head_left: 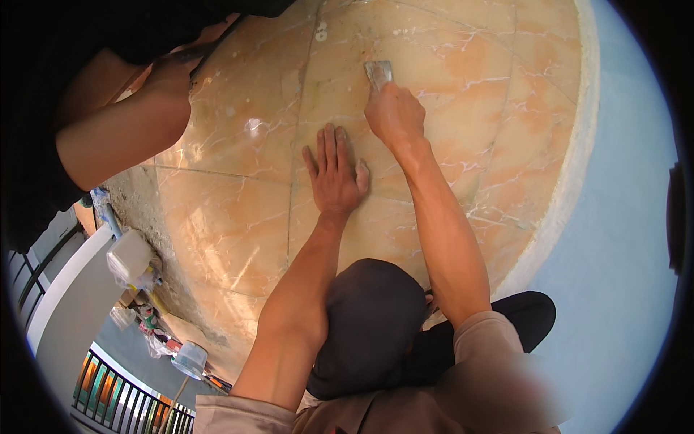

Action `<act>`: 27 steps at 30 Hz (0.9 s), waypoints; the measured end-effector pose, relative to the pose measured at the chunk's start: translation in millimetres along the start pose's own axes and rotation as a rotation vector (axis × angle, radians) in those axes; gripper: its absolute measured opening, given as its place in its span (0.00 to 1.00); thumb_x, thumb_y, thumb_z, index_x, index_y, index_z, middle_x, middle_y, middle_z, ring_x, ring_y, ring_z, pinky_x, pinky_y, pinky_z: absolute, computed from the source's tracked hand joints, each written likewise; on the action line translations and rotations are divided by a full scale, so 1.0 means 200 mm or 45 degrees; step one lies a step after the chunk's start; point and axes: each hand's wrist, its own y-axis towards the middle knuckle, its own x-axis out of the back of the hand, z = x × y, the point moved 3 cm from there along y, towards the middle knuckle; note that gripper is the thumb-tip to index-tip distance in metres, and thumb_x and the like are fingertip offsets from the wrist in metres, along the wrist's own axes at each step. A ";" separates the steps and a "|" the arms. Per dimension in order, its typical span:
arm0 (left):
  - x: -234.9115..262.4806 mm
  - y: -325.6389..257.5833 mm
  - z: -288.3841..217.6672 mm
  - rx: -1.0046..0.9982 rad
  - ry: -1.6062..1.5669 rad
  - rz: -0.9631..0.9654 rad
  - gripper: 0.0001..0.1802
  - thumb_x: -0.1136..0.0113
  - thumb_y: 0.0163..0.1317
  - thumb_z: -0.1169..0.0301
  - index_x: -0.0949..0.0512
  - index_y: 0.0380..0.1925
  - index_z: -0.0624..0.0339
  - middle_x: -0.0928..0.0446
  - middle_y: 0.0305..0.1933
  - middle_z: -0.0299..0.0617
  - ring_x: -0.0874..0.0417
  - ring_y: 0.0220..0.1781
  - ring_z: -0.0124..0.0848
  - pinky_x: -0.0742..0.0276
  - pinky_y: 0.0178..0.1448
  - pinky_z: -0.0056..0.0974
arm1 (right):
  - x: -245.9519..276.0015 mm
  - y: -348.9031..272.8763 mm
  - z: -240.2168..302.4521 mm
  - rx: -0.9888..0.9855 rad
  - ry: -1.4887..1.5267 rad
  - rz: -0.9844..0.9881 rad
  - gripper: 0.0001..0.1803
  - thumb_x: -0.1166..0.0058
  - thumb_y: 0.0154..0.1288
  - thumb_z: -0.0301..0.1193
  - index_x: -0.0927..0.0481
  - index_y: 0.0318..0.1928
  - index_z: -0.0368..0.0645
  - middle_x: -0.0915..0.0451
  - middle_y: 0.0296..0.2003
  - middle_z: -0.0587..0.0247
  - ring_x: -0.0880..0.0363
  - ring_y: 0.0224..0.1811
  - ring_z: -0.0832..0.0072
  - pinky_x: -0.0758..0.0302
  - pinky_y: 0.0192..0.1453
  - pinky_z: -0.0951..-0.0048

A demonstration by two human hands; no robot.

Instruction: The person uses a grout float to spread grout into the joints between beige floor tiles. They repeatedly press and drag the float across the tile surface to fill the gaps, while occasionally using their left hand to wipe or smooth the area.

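Observation:
My left hand (334, 173) lies flat, fingers spread, on a glossy orange marble-patterned floor tile (231, 224), close to a grout line. My right hand (394, 116) reaches further out and grips a small metal scraper (378, 72), whose flat blade rests on the tile surface by a joint. Both forearms come up from the lower edge. My knee in dark trousers (372, 318) sits just below the left hand.
Another person's bare arm (123, 134) leans in at the upper left, its hand on the tiles. The tiled area ends in a pale raised border (571, 181) with a blue surface (622, 253) beyond. A white bucket (190, 358), a plastic-wrapped box (130, 257) and a railing (123, 398) lie at lower left.

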 end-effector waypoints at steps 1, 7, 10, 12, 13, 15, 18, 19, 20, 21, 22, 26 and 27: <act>0.00 0.01 0.01 0.007 0.002 0.001 0.44 0.52 0.68 0.52 0.46 0.81 0.60 0.53 0.88 0.46 0.57 0.89 0.43 0.72 0.88 0.63 | 0.01 0.01 0.02 -0.007 0.014 0.004 0.25 0.53 0.76 0.35 0.26 0.70 0.47 0.15 0.30 0.34 0.14 0.36 0.36 0.18 0.43 0.40; 0.01 0.00 0.04 0.036 0.023 0.009 0.44 0.51 0.67 0.53 0.45 0.80 0.60 0.52 0.87 0.47 0.56 0.89 0.44 0.71 0.87 0.63 | -0.09 -0.52 -0.07 -0.083 0.072 0.213 0.38 0.45 0.69 0.31 0.39 0.78 0.46 0.15 0.31 0.34 0.14 0.37 0.36 0.18 0.43 0.40; 0.02 0.00 0.02 0.010 -0.005 -0.029 0.43 0.49 0.66 0.56 0.44 0.79 0.63 0.47 0.85 0.50 0.54 0.88 0.47 0.68 0.87 0.65 | -0.08 -0.44 -0.08 -0.055 0.059 0.145 0.35 0.50 0.74 0.34 0.40 0.79 0.48 0.16 0.30 0.32 0.15 0.35 0.35 0.19 0.42 0.39; 0.01 0.00 0.01 -0.002 -0.017 -0.030 0.44 0.50 0.66 0.56 0.44 0.79 0.63 0.48 0.85 0.50 0.54 0.88 0.47 0.68 0.87 0.65 | -0.05 -0.15 -0.06 0.014 0.047 -0.009 0.33 0.54 0.77 0.35 0.39 0.79 0.46 0.16 0.29 0.32 0.15 0.34 0.35 0.19 0.41 0.39; 0.00 0.01 0.00 -0.012 -0.025 -0.032 0.44 0.50 0.66 0.56 0.44 0.79 0.63 0.48 0.85 0.50 0.54 0.88 0.47 0.68 0.87 0.65 | -0.02 0.01 -0.04 0.050 0.029 -0.086 0.33 0.54 0.77 0.34 0.39 0.79 0.44 0.16 0.29 0.32 0.15 0.34 0.36 0.19 0.41 0.39; 0.00 -0.01 0.00 -0.019 -0.038 -0.026 0.44 0.50 0.66 0.56 0.45 0.79 0.63 0.48 0.86 0.50 0.54 0.88 0.46 0.68 0.87 0.65 | 0.04 0.11 0.01 0.033 0.060 -0.061 0.37 0.50 0.71 0.30 0.40 0.79 0.43 0.15 0.30 0.33 0.14 0.35 0.36 0.18 0.43 0.39; 0.00 -0.01 0.04 -0.004 0.043 -0.011 0.43 0.50 0.67 0.55 0.44 0.79 0.63 0.49 0.86 0.50 0.54 0.88 0.46 0.68 0.87 0.65 | -0.04 -0.09 -0.03 0.005 0.054 0.047 0.40 0.47 0.68 0.28 0.41 0.79 0.43 0.15 0.30 0.33 0.14 0.35 0.36 0.18 0.42 0.39; 0.00 -0.01 0.04 -0.003 0.027 -0.015 0.43 0.50 0.67 0.55 0.44 0.79 0.63 0.49 0.86 0.49 0.54 0.88 0.46 0.69 0.87 0.65 | -0.07 -0.26 -0.05 -0.012 0.038 0.108 0.39 0.47 0.68 0.29 0.41 0.79 0.42 0.15 0.30 0.34 0.14 0.35 0.36 0.18 0.42 0.39; 0.01 -0.01 0.04 -0.002 0.017 -0.018 0.43 0.51 0.67 0.55 0.44 0.79 0.63 0.49 0.86 0.49 0.54 0.88 0.46 0.69 0.87 0.64 | -0.09 -0.38 -0.06 -0.028 0.028 0.171 0.39 0.47 0.68 0.30 0.41 0.79 0.42 0.15 0.30 0.35 0.14 0.35 0.37 0.18 0.41 0.39; 0.01 -0.01 0.04 0.000 0.005 -0.020 0.43 0.51 0.68 0.55 0.44 0.79 0.63 0.49 0.86 0.49 0.54 0.88 0.46 0.69 0.87 0.64 | -0.09 -0.38 -0.06 -0.033 0.027 0.173 0.39 0.47 0.68 0.30 0.40 0.79 0.42 0.14 0.30 0.36 0.13 0.35 0.38 0.18 0.41 0.40; 0.01 -0.01 0.04 0.004 0.014 -0.019 0.43 0.51 0.68 0.55 0.44 0.79 0.63 0.49 0.86 0.49 0.54 0.88 0.46 0.69 0.87 0.64 | -0.08 -0.37 -0.05 -0.036 0.027 0.176 0.39 0.47 0.68 0.30 0.39 0.78 0.42 0.14 0.30 0.36 0.13 0.35 0.38 0.18 0.41 0.40; 0.00 0.01 0.01 -0.012 0.001 0.007 0.44 0.51 0.68 0.54 0.46 0.80 0.62 0.52 0.87 0.48 0.57 0.89 0.44 0.71 0.87 0.64 | 0.12 0.18 -0.03 -0.075 0.059 -0.070 0.36 0.48 0.66 0.29 0.35 0.76 0.39 0.13 0.34 0.36 0.12 0.39 0.41 0.16 0.44 0.43; 0.00 0.00 0.00 -0.008 -0.010 0.026 0.44 0.52 0.68 0.53 0.46 0.80 0.62 0.54 0.88 0.47 0.58 0.89 0.44 0.72 0.87 0.64 | 0.15 0.24 -0.04 -0.085 0.079 -0.088 0.36 0.50 0.67 0.29 0.36 0.76 0.40 0.13 0.35 0.35 0.12 0.40 0.40 0.17 0.46 0.43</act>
